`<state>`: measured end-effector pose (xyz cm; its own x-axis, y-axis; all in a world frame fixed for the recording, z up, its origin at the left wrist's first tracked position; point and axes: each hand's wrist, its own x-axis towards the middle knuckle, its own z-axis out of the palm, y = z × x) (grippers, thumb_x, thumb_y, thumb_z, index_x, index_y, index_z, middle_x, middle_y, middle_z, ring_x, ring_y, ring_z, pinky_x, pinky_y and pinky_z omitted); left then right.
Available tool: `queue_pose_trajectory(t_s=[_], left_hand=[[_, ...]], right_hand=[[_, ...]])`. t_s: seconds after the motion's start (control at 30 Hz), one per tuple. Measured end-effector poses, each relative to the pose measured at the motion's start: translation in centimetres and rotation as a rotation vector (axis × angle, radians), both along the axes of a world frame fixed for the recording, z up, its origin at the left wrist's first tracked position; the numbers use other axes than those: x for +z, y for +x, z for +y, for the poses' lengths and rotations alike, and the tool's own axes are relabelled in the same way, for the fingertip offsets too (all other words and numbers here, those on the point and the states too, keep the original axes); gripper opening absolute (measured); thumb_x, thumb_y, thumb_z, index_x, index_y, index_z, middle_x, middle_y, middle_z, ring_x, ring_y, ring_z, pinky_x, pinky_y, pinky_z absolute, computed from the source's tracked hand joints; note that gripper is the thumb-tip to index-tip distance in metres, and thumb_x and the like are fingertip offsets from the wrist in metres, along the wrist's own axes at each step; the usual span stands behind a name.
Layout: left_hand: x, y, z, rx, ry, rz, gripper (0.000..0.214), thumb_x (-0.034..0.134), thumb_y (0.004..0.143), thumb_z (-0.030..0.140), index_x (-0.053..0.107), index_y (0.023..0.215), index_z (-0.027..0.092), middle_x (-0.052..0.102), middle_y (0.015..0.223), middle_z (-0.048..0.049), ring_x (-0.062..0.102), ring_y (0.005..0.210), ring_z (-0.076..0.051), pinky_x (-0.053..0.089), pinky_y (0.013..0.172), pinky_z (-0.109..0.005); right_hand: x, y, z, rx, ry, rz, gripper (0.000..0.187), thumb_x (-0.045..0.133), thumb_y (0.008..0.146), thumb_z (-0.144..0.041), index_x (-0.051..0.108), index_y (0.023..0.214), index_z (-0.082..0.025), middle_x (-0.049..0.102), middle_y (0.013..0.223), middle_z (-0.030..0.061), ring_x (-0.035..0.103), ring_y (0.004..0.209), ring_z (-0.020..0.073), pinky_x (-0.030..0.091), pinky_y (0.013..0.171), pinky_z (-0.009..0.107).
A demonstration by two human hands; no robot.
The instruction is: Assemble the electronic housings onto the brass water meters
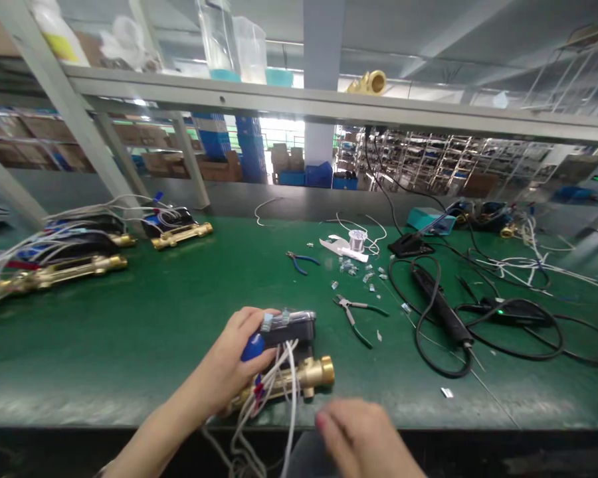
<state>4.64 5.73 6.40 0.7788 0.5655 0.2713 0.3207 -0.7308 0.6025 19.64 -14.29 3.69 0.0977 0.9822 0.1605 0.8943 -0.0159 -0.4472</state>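
My left hand (229, 365) is wrapped round a brass water meter (299, 372) at the near edge of the green bench mat (179, 318). The meter has a dark electronics housing (292, 325) on top, a blue part under my thumb, and white and red wires (279, 398) hanging off the front. My right hand (359, 438) hovers low at the bench edge just right of the meter, blurred, fingers curled, with nothing visible in it.
Green-handled pliers (356, 312) and blue-handled pliers (301, 260) lie beyond the meter among small clear connectors (359, 272). A soldering iron (441, 305) with black cables lies to the right. Several wired brass meters (54, 265) sit at the left. A solder spool (357, 240) stands further back.
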Motion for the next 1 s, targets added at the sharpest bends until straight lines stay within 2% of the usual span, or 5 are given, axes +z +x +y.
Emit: queue_pose_trajectory(t_s=[0.07,0.23,0.43,0.73,1.0], left_hand=[[0.1,1.5,-0.7,-0.052,-0.023,-0.008,0.037,0.056,0.085,0.027,0.048,0.121,0.028,0.050,0.118,-0.0026,0.048,0.113,-0.021,0.037,0.101,-0.035],[0.5,2.7,-1.2,-0.103,-0.062,-0.001,0.041,0.058,0.081,0.022,0.050,0.120,0.030,0.051,0.119,-0.0017,0.050,0.112,-0.020,0.039,0.101,-0.034],[1.1,2.6,-1.2,-0.122,-0.103,0.020,0.041,0.058,0.080,0.023,0.052,0.120,0.026,0.052,0.119,-0.0054,0.052,0.110,-0.023,0.041,0.100,-0.038],[2.7,2.8,-0.2,-0.271,-0.195,0.043,0.043,0.062,0.074,0.019,0.056,0.117,0.026,0.052,0.124,-0.0045,0.048,0.118,-0.022,0.035,0.106,-0.038],[4.5,2.2,-0.4,-0.213,-0.343,0.026,0.047,0.055,0.083,0.034,0.050,0.129,0.026,0.055,0.129,-0.0060,0.051,0.118,-0.025,0.039,0.103,-0.041]], right_hand=[[1.2,3.7,1.0,-0.323,0.063,-0.124,0.026,0.035,0.095,-0.022,0.061,0.090,-0.022,0.067,0.082,0.0014,0.061,0.075,0.0122,0.045,0.069,0.022],[0.8,8.7,5.2,-0.488,0.039,-0.230,0.018,0.056,0.085,-0.030,0.061,0.087,-0.013,0.063,0.090,0.0159,0.057,0.094,0.0274,0.046,0.077,0.038],[0.1,9.4,7.9,-0.442,0.070,-0.099,0.017,0.058,0.087,-0.030,0.059,0.080,-0.014,0.062,0.086,0.0031,0.058,0.089,0.0165,0.046,0.083,0.037],[5.3,12.6,5.6,-0.378,0.288,0.609,0.044,0.027,0.094,-0.048,0.057,0.100,-0.015,0.065,0.106,0.0125,0.060,0.105,0.0222,0.050,0.080,0.037],[5.2,10.6,3.4,-0.160,0.253,1.147,0.028,0.037,0.088,-0.032,0.054,0.108,-0.019,0.064,0.118,0.0143,0.061,0.110,0.0242,0.049,0.087,0.048]])
